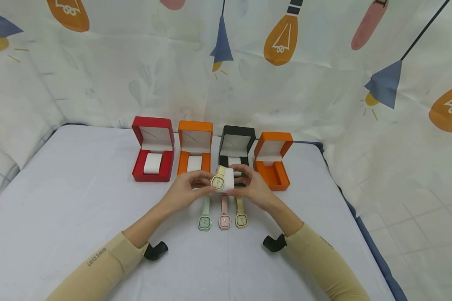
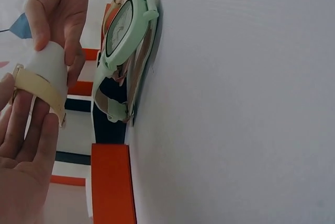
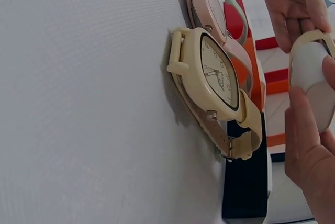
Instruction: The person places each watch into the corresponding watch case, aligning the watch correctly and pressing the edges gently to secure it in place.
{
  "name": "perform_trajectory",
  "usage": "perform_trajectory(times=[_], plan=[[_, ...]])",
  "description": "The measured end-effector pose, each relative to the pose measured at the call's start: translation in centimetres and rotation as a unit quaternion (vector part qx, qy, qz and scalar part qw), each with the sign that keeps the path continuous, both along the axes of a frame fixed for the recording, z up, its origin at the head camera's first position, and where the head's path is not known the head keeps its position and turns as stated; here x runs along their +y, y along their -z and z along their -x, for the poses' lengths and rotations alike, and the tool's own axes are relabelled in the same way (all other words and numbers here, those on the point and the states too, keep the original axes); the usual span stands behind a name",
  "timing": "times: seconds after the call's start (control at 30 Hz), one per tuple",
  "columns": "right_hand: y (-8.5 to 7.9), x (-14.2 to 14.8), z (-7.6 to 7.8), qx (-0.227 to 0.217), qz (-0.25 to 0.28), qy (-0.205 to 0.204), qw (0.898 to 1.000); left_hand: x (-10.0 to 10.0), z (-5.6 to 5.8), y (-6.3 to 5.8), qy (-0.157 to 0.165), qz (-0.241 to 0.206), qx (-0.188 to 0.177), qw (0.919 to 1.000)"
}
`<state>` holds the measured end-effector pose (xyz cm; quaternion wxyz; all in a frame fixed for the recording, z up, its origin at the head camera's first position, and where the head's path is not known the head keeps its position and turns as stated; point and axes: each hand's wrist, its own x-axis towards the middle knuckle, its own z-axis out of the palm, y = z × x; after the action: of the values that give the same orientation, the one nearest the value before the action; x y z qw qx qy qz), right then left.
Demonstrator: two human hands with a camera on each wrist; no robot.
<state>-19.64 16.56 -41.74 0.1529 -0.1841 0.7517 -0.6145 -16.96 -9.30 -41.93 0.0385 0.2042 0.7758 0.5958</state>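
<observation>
Over the front of the black box, my left hand (image 1: 183, 190) pinches a cream watch (image 1: 217, 182) by its case side. Its strap (image 2: 39, 89) runs round one end of a white watch cushion (image 1: 228, 180). My right hand (image 1: 251, 188) grips the other end of that cushion between thumb and fingers. Below the hands, a green watch (image 1: 204, 221), a pink watch (image 1: 224, 220) and a second cream watch (image 1: 241, 219) lie in a row with dials up.
Behind the hands stand lidded boxes, all opened: red (image 1: 152, 177), orange (image 1: 184, 163), black (image 1: 224, 161) and another orange (image 1: 282, 184). White cushions sit in the first three; the last shows its orange inside. A patterned curtain (image 1: 173, 83) hangs behind the white-covered table (image 1: 79, 188).
</observation>
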Motion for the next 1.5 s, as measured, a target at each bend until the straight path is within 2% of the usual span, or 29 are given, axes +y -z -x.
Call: perform_trajectory(times=[0.23, 0.43, 0.67, 0.93, 1.0, 1.17, 1.3, 1.5], plan=[[-0.1, 0.1, 0.0, -0.010, 0.000, 0.007, 1.000, -0.2, 0.4, -0.1, 0.029, -0.001, -0.021, 0.9994], [-0.3, 0.1, 0.0, -0.016, 0.000, 0.012, 1.000, -0.4, 0.5, -0.1, 0.038, -0.001, -0.026, 0.9989], [-0.4, -0.1, 0.1, -0.013, 0.007, 0.005, 1.000, -0.4, 0.5, 0.0, 0.035, -0.004, -0.021, 0.9992], [-0.1, -0.5, 0.0, -0.009, 0.008, 0.017, 1.000, 0.2, 0.3, 0.5, 0.027, -0.039, -0.016, 0.9987], [0.0, -0.6, -0.1, -0.011, 0.006, 0.017, 1.000, 0.2, 0.2, 0.6, 0.021, -0.030, -0.016, 0.9992], [-0.2, -0.6, -0.3, 0.000, 0.006, 0.014, 1.000, -0.2, 0.2, -0.1, 0.013, -0.010, -0.044, 0.9989], [-0.3, -0.5, -0.3, 0.008, -0.003, 0.015, 1.000, -0.6, 0.5, -0.5, 0.027, 0.005, -0.071, 0.9971], [-0.4, -0.3, -0.5, 0.023, -0.020, 0.009, 0.999, -1.1, 1.0, -0.5, 0.081, 0.002, -0.108, 0.9908]])
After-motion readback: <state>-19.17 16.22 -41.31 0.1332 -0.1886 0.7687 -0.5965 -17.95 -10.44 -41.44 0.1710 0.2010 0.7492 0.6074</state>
